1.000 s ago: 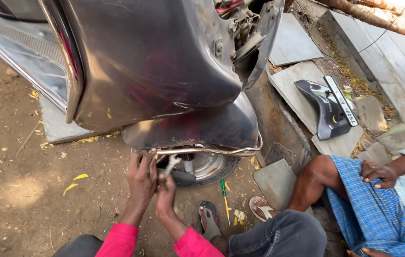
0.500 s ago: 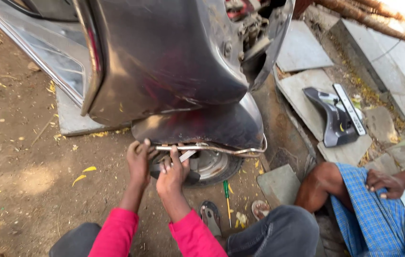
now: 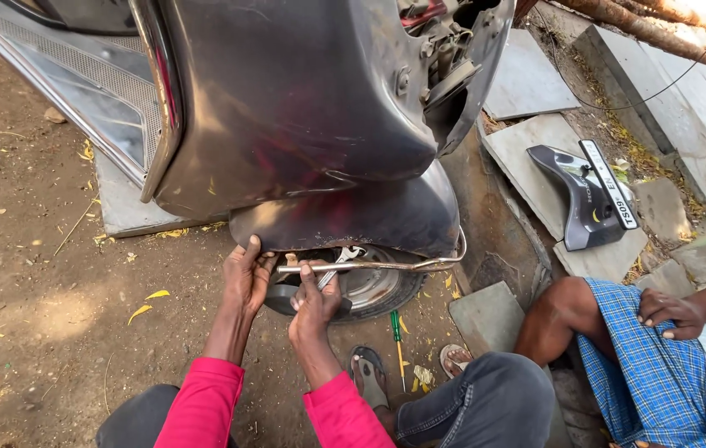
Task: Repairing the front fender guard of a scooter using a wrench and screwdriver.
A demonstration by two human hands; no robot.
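The ground is bare brown dirt (image 3: 46, 274) strewn with yellow leaves, with flat grey stone slabs (image 3: 527, 79) laid along the right side. A dark grey scooter body (image 3: 303, 108) fills the upper middle of the view, its rear mudguard (image 3: 353, 217) hanging low over the wheel (image 3: 378, 290).

The left hand (image 3: 247, 278) is pressed against the lower edge of the mudguard, fingers spread flat rather than closed around anything. The right hand (image 3: 315, 300) is curled around a metal spanner (image 3: 338, 264) that points up into the gap between mudguard and wheel, just beneath a thin chrome rail (image 3: 370, 265) running along the mudguard's rim.

A green-handled screwdriver (image 3: 397, 336) lies on the dirt just right of the wheel, near the person's sandalled foot (image 3: 368, 375). To the right sits another person in a blue checked cloth (image 3: 643, 373), one hand (image 3: 675, 312) resting on the knee. A detached dark panel with a number plate (image 3: 585, 195) lies on a slab beyond.

Open ground lies to the left; the right is crowded by slabs and legs.
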